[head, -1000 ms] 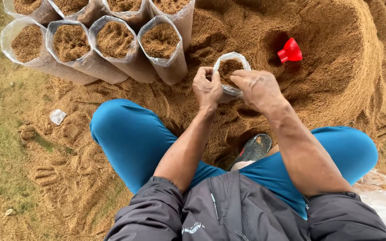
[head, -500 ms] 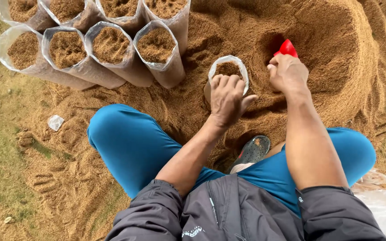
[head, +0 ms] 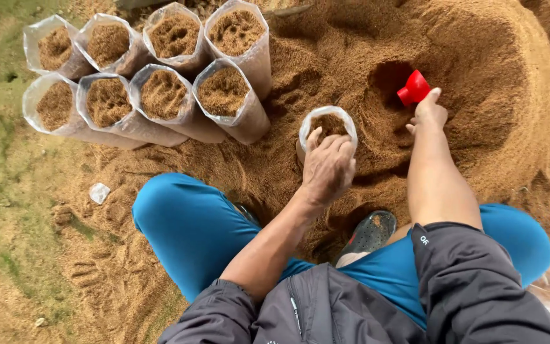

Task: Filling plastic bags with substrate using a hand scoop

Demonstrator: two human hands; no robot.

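seated, legs in blue trousers [head: 186,236] spread on the sawdust pile [head: 479,76], one grey shoe [head: 370,232] tucked between them. my left hand [head: 328,167] rests on the near rim of a small clear bag [head: 326,124] part-filled with sawdust, fingers curled over its edge, grip closed on the bag. my right hand [head: 429,113] lies just beyond, fingers loosely open, fingertips touching a red scoop [head: 413,87] stuck in a hollow of the pile. farther left, eight filled bags [head: 160,83] lean in two rows.
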